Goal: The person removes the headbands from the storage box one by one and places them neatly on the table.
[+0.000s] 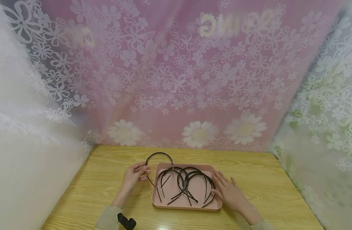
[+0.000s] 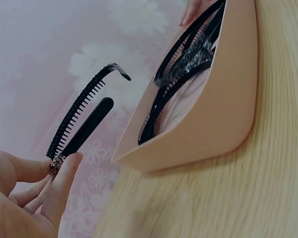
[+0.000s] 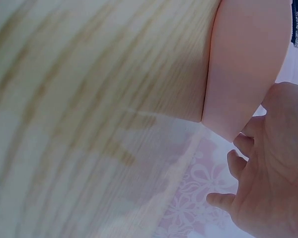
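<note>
The left hand (image 1: 133,176) pinches one toothed headband (image 2: 89,124) by the pink tray's (image 2: 223,124) left rim, other headbands (image 2: 187,63) inside not yet lifted, the right hand (image 1: 230,194) spread against the right rim.

High on the pink, floral-printed curtain (image 1: 158,118), we find 1 faded line of pale yellow capital letters (image 1: 236,24), seemingly mirrored; we make out G, N and I. Further left, 1 smaller yellow patch (image 1: 81,35) is too blurred for us to read.
</note>
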Available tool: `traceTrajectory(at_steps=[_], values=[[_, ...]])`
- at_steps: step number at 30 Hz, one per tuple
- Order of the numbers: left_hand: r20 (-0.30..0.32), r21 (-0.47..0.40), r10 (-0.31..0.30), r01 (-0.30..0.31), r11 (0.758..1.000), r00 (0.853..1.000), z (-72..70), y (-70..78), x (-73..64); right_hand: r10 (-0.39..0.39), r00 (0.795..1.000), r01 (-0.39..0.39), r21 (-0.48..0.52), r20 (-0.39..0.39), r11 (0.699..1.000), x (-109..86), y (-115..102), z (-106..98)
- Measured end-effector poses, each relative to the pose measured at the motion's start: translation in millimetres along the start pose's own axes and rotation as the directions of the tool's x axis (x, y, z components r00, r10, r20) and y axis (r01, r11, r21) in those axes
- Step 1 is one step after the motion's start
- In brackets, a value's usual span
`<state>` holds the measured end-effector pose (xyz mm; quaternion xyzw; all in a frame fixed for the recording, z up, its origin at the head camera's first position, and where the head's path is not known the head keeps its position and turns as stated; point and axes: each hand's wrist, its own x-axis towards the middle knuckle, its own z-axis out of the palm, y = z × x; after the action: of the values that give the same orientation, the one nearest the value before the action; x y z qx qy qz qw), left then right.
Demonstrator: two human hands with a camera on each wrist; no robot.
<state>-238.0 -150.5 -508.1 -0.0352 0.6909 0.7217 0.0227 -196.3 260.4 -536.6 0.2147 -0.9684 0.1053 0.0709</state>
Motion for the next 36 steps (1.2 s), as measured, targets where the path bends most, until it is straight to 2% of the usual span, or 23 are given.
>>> traceTrajectory(at_steps=[6,14,19,30,36], values=[[-0.027,0.021,-0.009,0.010,1.000,1.000,-15.2,1.8,-0.8,-0.004,1.000,0.004,-0.009,-0.003,1.000,0.5,0,0],[-0.036,0.034,-0.013,0.015,0.999,0.999,-33.6,-3.5,-1.1,-0.012,1.000,0.011,-0.013,-0.005,1.000,0.9,1,1],[-0.067,0.030,-0.024,0.027,0.999,0.997,-40.7,-4.4,-2.2,-0.016,1.000,0.016,-0.017,-0.008,1.000,1.0,1,2],[-0.063,0.018,-0.043,0.044,0.999,0.997,-56.4,-7.9,-4.0,-0.019,1.000,0.019,-0.023,-0.012,1.000,0.2,1,2],[-0.084,0.028,-0.044,0.046,0.999,0.995,-66.3,-11.4,-3.6,-0.019,1.000,0.019,-0.021,-0.008,1.000,-0.3,0,1]])
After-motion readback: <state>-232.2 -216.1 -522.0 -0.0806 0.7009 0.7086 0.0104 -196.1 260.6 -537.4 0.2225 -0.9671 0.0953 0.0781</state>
